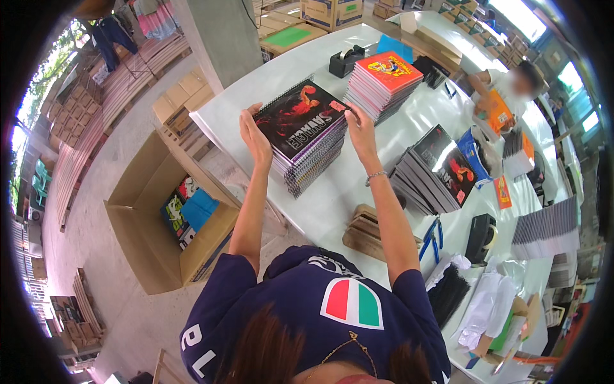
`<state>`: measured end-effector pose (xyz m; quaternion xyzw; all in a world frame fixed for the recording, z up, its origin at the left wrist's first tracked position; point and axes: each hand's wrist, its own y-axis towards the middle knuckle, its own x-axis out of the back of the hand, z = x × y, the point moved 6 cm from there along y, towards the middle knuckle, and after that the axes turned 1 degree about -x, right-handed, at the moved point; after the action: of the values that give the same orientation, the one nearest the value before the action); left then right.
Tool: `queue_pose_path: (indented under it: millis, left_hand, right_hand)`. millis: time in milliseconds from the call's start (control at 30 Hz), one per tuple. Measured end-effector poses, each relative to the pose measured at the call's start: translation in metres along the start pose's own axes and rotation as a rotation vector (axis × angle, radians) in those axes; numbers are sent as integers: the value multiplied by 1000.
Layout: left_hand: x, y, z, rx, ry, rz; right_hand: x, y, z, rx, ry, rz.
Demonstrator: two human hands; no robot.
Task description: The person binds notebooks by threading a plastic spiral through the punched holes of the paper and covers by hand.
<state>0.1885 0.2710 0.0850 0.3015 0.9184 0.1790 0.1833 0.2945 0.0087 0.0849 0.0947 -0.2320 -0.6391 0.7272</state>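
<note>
A tall stack of spiral-bound notebooks (310, 137) stands on the white table, black covers with a red figure facing up. My left hand (257, 137) lies along its left side, fingertips at the far corner. On the opposite side my right hand (362, 134) grips the right edge, its fingertips near the top cover's corner. The stack is held between both hands. Just beyond it sits a stack of notebooks with orange covers (390, 72). To the right of my right forearm, more black notebooks (444, 163) lean in a slanted pile.
An open cardboard box (141, 214) with notebooks inside stands on the floor at left. On the table (246, 96) are tape dispensers (347, 62), wooden blocks (366, 233), blue-handled pliers (432, 240) and a grey-edged stack (545, 229). Across it, a person holds an orange notebook (497, 112).
</note>
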Motion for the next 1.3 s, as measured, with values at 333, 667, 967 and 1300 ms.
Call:
queue_pose_path:
  millis: [333,667,967,1300]
  left_hand:
    - [3,3,13,145,-171,-7]
    - [-6,6,18,44,-112,31]
    - [3,5,17,38,-136,15]
    - [5,5,26,123,-166,60]
  right_hand:
    - [-8,-13,-1,-70,92,-21]
    - [-1,-18,-2,38,59,-106]
    - [-53,-121,75,301,-37,-110]
    - [-58,-117,70,249,15,-113]
